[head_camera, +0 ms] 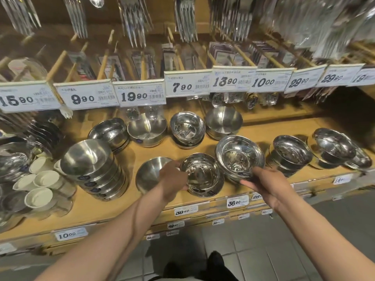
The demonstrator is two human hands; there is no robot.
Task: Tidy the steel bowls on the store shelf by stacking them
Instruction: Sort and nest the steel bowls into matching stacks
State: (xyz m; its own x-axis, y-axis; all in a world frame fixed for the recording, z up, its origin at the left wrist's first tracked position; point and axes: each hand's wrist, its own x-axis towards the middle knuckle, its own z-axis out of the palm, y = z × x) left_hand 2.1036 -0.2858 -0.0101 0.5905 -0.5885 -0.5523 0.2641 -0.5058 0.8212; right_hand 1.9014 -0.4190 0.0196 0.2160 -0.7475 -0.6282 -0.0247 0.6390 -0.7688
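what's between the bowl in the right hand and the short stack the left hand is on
Nothing visible. The right hand holds the wide shiny bowl tilted, right beside the short stack that the left hand grips. Open air lies above that stack.

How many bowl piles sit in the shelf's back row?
4, left to right: tilted pile, second pile, third pile, fourth pile, all below the price tags. Nested bowls may be hidden.
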